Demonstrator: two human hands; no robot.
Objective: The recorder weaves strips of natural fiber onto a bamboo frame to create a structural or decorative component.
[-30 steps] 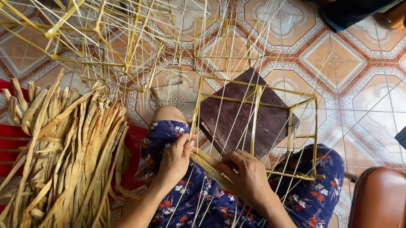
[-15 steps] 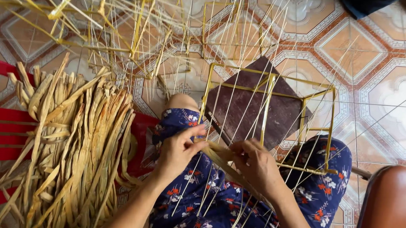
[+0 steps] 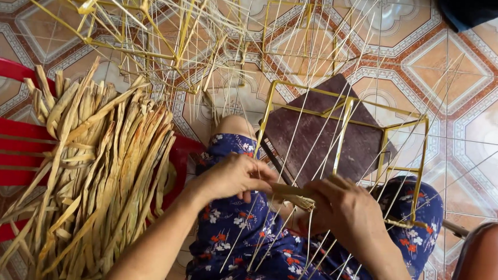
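Patterned tiles cover the floor point(image 3: 479, 72) beneath me, cream and terracotta. On my left, a red chair point(image 3: 9, 156) carries a heap of dried leaf strips point(image 3: 93, 177). No container shows, only open stick frames point(image 3: 152, 32) stacked ahead. My left hand point(image 3: 233, 178) and right hand point(image 3: 344, 210) meet over my lap, fingers clenched on a flat leaf strip point(image 3: 291, 194) at the near edge of the yellow frame point(image 3: 345, 145), which rests over a dark board point(image 3: 317, 141).
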